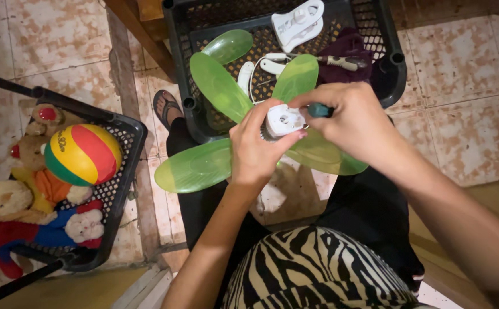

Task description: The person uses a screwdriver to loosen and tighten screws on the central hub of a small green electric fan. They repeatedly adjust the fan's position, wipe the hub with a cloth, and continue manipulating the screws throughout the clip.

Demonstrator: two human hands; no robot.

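Head view: left hand (258, 150) fingers pinch the white hub (283, 120) of the green fan blades (221, 86); right hand (355, 123) fingers grip a screwdriver (320, 110), hub not yet off.

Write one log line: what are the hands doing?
left hand: holds white hub of green fan blades | right hand: grips teal-handled tool at hub

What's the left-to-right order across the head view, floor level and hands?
Stuffed toys → striped ball → sandalled foot → left hand on the white hub of the green fan blades → right hand gripping a teal-handled tool.
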